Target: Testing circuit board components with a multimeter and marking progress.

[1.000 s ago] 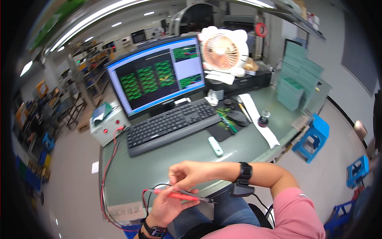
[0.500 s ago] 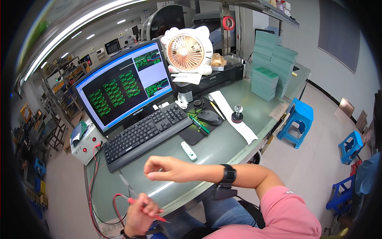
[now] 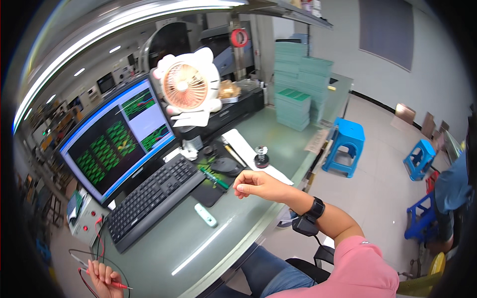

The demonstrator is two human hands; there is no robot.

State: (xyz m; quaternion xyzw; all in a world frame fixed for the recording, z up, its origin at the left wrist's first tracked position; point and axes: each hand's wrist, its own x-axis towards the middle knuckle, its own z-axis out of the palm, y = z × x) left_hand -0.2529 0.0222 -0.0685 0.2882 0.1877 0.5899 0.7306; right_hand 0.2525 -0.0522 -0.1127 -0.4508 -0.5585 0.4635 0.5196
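Left hand [image 3: 105, 279] at the desk's lower-left edge, fingers closed on a red test probe [image 3: 119, 285], metal tip pointing right. A thin grey-tipped probe [image 3: 78, 259] sticks out up-left past the same fingers; it's small and soft there, so I can't swear I've got a firm grip on it. Red and black leads loop around that hand.

Right hand [image 3: 259, 185] is up over the desk, fingers curled in, thumb tucked against them. Nearest stuff: the green pen [image 3: 214, 179] and black mouse [image 3: 226, 167] on a dark mouse pad [image 3: 204, 194], plus the near end of a white strip [image 3: 238, 141]. Black band [image 3: 315, 209] on that wrist.

Pale handheld gadget [image 3: 205, 215] lies on the green desk [image 3: 198, 236], just off the keyboard [image 3: 151, 201]. Round stamp with clear handle [image 3: 261, 156] sits by the white strip.

White box [image 3: 79, 228] past the keyboard's left end, red plug in its front. Monitor [image 3: 112, 144] behind the keyboard shows green circuit traces. White fan [image 3: 186, 82] beyond it, on the black printer [image 3: 243, 107]. Greenish panel stacks [image 3: 293, 111] at the far end, blue stool [image 3: 345, 144] beside the desk.
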